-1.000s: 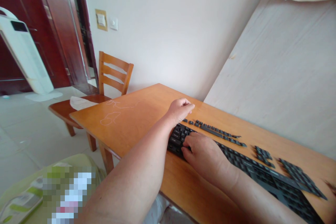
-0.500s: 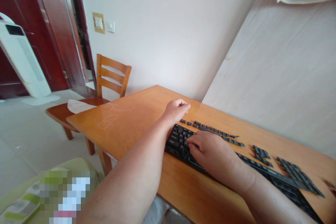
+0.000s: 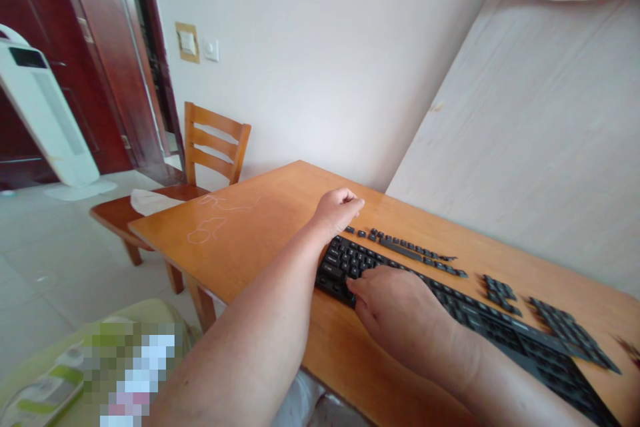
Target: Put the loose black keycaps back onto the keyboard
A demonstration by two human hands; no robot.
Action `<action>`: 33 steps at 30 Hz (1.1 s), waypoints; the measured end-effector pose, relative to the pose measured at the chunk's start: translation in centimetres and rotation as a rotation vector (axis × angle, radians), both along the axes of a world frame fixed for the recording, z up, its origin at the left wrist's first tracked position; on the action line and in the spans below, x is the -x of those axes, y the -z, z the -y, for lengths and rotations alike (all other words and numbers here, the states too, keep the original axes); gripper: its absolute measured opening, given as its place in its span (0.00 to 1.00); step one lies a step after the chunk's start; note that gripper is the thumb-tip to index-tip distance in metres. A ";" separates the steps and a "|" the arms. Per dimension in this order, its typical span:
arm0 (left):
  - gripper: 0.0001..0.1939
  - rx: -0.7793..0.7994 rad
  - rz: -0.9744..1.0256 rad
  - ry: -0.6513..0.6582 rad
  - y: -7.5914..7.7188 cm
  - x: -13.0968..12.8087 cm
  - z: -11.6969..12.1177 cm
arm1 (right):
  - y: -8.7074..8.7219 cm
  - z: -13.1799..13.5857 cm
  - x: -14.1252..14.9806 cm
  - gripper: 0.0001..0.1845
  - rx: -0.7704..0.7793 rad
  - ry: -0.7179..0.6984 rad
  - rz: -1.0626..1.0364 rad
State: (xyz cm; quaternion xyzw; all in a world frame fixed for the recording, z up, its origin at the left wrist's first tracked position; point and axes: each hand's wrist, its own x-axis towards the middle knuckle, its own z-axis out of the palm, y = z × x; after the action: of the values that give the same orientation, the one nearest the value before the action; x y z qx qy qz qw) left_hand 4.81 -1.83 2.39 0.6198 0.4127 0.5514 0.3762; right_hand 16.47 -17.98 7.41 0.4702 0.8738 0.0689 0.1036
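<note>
Black keyboard point(image 3: 475, 315) partly behind right hand point(image 3: 397, 303), left hand point(image 3: 339, 209) near its end; both loosely curled, any hold unclear.

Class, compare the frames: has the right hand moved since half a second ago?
Yes, slightly: against the far corner of the table, the right hand sits lower in view, nearer the person, uncovering more of the keyboard's far edge.

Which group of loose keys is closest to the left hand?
The long double row starting beside the left hand; it includes a long bar-shaped key, while the compact clusters lie farther right.
</note>
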 end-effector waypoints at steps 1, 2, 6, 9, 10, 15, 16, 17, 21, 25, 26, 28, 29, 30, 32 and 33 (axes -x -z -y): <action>0.11 0.001 -0.007 0.000 0.0 0.0 0.0 | 0.1 0.1 0.1 0.16 -0.005 -0.007 0.005; 0.11 0.002 -0.012 -0.001 0.0 0.0 0.0 | 0.2 0.1 0.2 0.15 -0.008 -0.010 0.010; 0.10 0.000 -0.036 -0.002 0.0 0.0 0.1 | 0.6 0.2 0.6 0.12 -0.023 -0.020 0.039; 0.11 0.002 -0.053 -0.006 0.1 0.0 0.2 | 0.8 0.2 0.7 0.11 -0.025 -0.021 0.046; 0.11 0.004 -0.057 -0.010 0.1 0.0 0.2 | 0.9 0.3 0.7 0.11 -0.024 -0.016 0.048; 0.11 0.005 -0.062 -0.013 0.1 0.0 0.3 | 1.4 0.5 1.0 0.11 -0.041 -0.018 0.057; 0.11 0.004 -0.061 -0.011 0.1 0.0 0.3 | 1.4 0.5 1.0 0.11 -0.043 -0.018 0.056; 0.11 0.003 -0.062 -0.009 0.0 0.0 0.3 | 1.2 0.4 0.9 0.11 -0.043 -0.017 0.053; 0.10 -0.008 -0.051 -0.013 -0.2 0.1 0.4 | 0.3 -0.4 -0.1 0.14 -0.006 0.009 -0.063; 0.10 -0.023 -0.027 -0.028 -0.2 0.3 0.3 | -0.3 -1.4 -1.1 0.14 0.031 0.076 -0.255; 0.11 -0.026 -0.026 -0.028 -0.2 0.3 0.2 | -0.2 -1.6 -1.2 0.14 0.035 0.091 -0.281; 0.11 -0.033 -0.028 -0.023 0.0 0.2 0.0 | 0.0 -1.9 -1.2 0.13 0.038 0.100 -0.312; 0.11 -0.036 -0.029 -0.022 0.0 0.2 -0.1 | 0.1 -2.0 -1.1 0.13 0.042 0.096 -0.320; 0.11 -0.037 -0.030 -0.020 0.1 0.2 -0.1 | 0.2 -2.0 -1.0 0.12 0.046 0.095 -0.325; 0.11 -0.037 -0.033 -0.022 0.1 0.2 -0.2 | 0.5 -2.0 -0.9 0.11 0.052 0.102 -0.337; 0.11 -0.037 -0.036 -0.024 0.1 0.2 -0.2 | 0.7 -2.0 -0.9 0.09 0.053 0.111 -0.343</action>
State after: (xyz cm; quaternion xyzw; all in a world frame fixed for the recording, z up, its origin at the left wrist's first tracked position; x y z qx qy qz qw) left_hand 4.64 -1.64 2.30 0.6316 0.4167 0.5521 0.3503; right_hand 17.33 -15.98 6.75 0.5198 0.8527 -0.0413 -0.0309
